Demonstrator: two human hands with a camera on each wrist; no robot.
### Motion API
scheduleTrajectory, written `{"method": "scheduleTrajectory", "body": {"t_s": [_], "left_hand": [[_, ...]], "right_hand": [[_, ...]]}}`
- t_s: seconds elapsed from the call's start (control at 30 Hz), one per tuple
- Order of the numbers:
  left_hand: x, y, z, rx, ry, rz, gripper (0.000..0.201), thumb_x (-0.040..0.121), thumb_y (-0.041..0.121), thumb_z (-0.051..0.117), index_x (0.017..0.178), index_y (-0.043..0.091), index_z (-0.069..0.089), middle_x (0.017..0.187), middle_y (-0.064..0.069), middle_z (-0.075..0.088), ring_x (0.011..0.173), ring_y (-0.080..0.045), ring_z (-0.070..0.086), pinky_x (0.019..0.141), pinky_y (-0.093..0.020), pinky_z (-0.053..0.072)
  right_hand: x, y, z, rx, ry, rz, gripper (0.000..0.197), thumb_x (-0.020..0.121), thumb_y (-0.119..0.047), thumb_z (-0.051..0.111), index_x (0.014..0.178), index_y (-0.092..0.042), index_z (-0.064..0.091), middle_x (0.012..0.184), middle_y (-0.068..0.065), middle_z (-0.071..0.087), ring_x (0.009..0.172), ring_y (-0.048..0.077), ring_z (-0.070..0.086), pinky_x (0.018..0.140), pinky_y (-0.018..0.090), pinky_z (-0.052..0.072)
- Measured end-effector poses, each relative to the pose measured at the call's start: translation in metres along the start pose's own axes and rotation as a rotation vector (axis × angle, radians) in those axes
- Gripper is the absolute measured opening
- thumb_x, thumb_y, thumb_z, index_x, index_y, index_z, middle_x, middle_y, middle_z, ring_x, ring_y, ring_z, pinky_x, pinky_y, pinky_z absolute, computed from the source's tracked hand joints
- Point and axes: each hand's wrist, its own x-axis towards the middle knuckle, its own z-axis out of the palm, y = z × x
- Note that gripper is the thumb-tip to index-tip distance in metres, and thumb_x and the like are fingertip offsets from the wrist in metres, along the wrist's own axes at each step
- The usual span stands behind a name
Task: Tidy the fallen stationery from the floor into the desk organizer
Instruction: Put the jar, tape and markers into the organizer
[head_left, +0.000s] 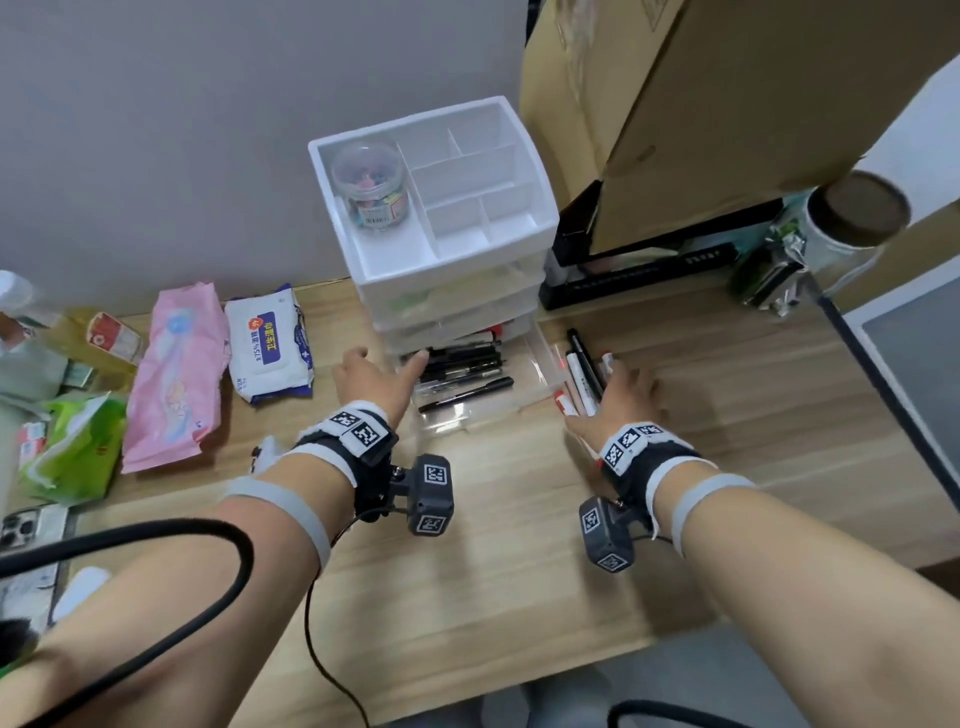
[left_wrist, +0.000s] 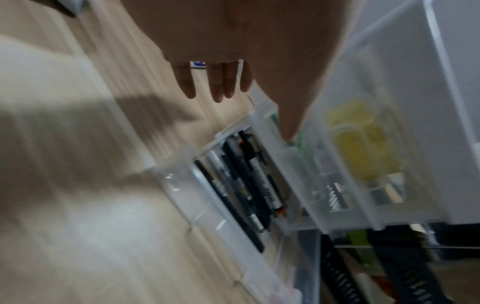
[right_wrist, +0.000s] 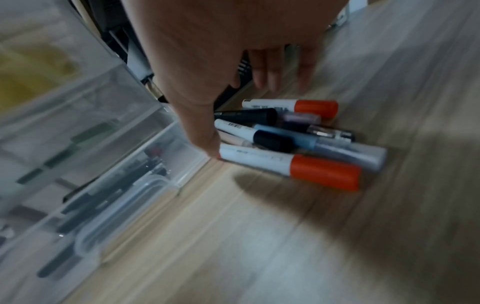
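The white desk organizer (head_left: 431, 249) stands on the wooden surface with its clear bottom drawer (head_left: 537, 364) pulled out. Several black pens (head_left: 465, 366) lie inside it, also seen blurred in the left wrist view as black pens (left_wrist: 244, 185). My left hand (head_left: 379, 371) is at the drawer's left corner, fingers straight, thumb against the organizer; it holds nothing. Right of the drawer lies a pile of markers (head_left: 584, 374), two with red caps (right_wrist: 324, 171). My right hand (head_left: 623, 389) hovers open over them, its thumb touching a marker's end (right_wrist: 226, 153).
A jar of coloured clips (head_left: 371, 184) sits in the organizer's top tray. Wet wipes (head_left: 270, 343), a pink pack (head_left: 176, 374) and a green tissue pack (head_left: 78, 447) lie to the left. A cardboard box (head_left: 701, 104) and a black rack (head_left: 649, 270) stand right behind.
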Motion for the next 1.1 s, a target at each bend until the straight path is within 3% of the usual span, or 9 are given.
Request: {"method": "scheduleTrajectory", "body": {"t_s": [0.17, 0.27, 0.37, 0.47, 0.57, 0.77, 0.87, 0.97, 1.1], "left_hand": [[0.007, -0.029, 0.018, 0.143, -0.159, -0.12, 0.085, 0.085, 0.035, 0.073, 0.153, 0.022, 0.023, 0.154, -0.013, 0.039, 0.118, -0.035, 0.058, 0.102, -0.049, 0.049], [0.005, -0.04, 0.026, 0.031, -0.228, -0.164, 0.081, 0.09, 0.013, 0.066, 0.153, 0.034, 0.019, 0.15, -0.013, 0.044, 0.089, -0.03, 0.067, 0.078, -0.052, 0.061], [-0.001, -0.045, 0.031, -0.037, -0.226, -0.17, 0.072, 0.093, 0.005, 0.059, 0.151, 0.033, 0.026, 0.125, -0.016, 0.06, 0.097, -0.039, 0.067, 0.077, -0.056, 0.06], [-0.001, -0.046, 0.033, -0.026, -0.198, -0.151, 0.066, 0.093, 0.004, 0.056, 0.149, 0.028, 0.031, 0.108, -0.018, 0.064, 0.098, -0.042, 0.067, 0.079, -0.057, 0.059], [-0.002, -0.045, 0.032, 0.0, -0.206, -0.135, 0.061, 0.094, 0.006, 0.055, 0.147, 0.024, 0.034, 0.111, -0.019, 0.064, 0.095, -0.04, 0.067, 0.08, -0.054, 0.06], [-0.001, -0.046, 0.03, 0.046, -0.221, -0.105, 0.051, 0.093, 0.013, 0.058, 0.139, 0.02, 0.039, 0.116, -0.018, 0.063, 0.093, -0.036, 0.066, 0.081, -0.052, 0.06], [-0.012, -0.044, 0.024, 0.032, -0.177, -0.108, 0.055, 0.086, 0.04, 0.071, 0.126, 0.017, 0.041, 0.11, -0.01, 0.06, 0.089, -0.028, 0.065, 0.08, -0.049, 0.06], [-0.026, -0.055, 0.012, 0.09, -0.153, -0.099, 0.081, 0.061, 0.071, 0.077, 0.11, 0.018, 0.041, 0.104, -0.004, 0.057, 0.094, -0.023, 0.06, 0.085, -0.042, 0.055], [-0.042, -0.083, -0.004, 0.418, -0.383, -0.029, 0.069, 0.053, 0.071, 0.081, 0.093, 0.02, 0.056, 0.085, 0.0, 0.06, 0.072, -0.016, 0.056, 0.064, -0.03, 0.045]], "right_hand": [[0.022, -0.003, 0.003, -0.089, -0.157, -0.051, 0.113, 0.065, -0.04, 0.079, 0.15, -0.024, 0.005, 0.147, 0.016, 0.019, 0.136, 0.037, 0.028, 0.101, 0.049, 0.041], [0.035, -0.008, 0.007, -0.1, -0.14, 0.017, 0.085, 0.075, -0.027, 0.074, 0.141, -0.009, 0.024, 0.133, 0.019, 0.044, 0.121, 0.036, 0.048, 0.088, 0.041, 0.047], [0.044, -0.008, 0.006, -0.106, -0.166, 0.013, 0.057, 0.082, -0.014, 0.069, 0.129, -0.005, 0.037, 0.117, 0.015, 0.059, 0.104, 0.034, 0.062, 0.075, 0.033, 0.047], [0.05, -0.002, 0.001, -0.095, -0.186, -0.01, 0.039, 0.087, -0.017, 0.062, 0.12, -0.01, 0.044, 0.102, 0.01, 0.062, 0.085, 0.031, 0.063, 0.07, 0.031, 0.046], [0.05, 0.004, -0.003, -0.033, -0.176, -0.02, 0.036, 0.088, -0.027, 0.06, 0.119, -0.016, 0.045, 0.089, 0.007, 0.06, 0.074, 0.028, 0.061, 0.067, 0.031, 0.046], [0.047, 0.002, -0.007, 0.097, -0.208, 0.047, 0.029, 0.089, -0.018, 0.057, 0.111, -0.015, 0.039, 0.084, 0.006, 0.053, 0.067, 0.023, 0.053, 0.068, 0.033, 0.043], [0.047, -0.002, -0.003, 0.148, -0.181, -0.002, 0.028, 0.09, -0.017, 0.059, 0.115, -0.011, 0.047, 0.091, 0.007, 0.056, 0.072, 0.025, 0.055, 0.07, 0.032, 0.042], [0.046, -0.007, 0.004, 0.156, -0.166, -0.038, 0.025, 0.089, -0.021, 0.063, 0.108, -0.012, 0.05, 0.085, 0.004, 0.058, 0.073, 0.026, 0.058, 0.068, 0.031, 0.044], [0.044, -0.014, 0.016, 0.237, -0.127, 0.024, 0.024, 0.089, -0.022, 0.063, 0.107, -0.013, 0.049, 0.09, 0.008, 0.061, 0.077, 0.029, 0.06, 0.07, 0.033, 0.046]]}}
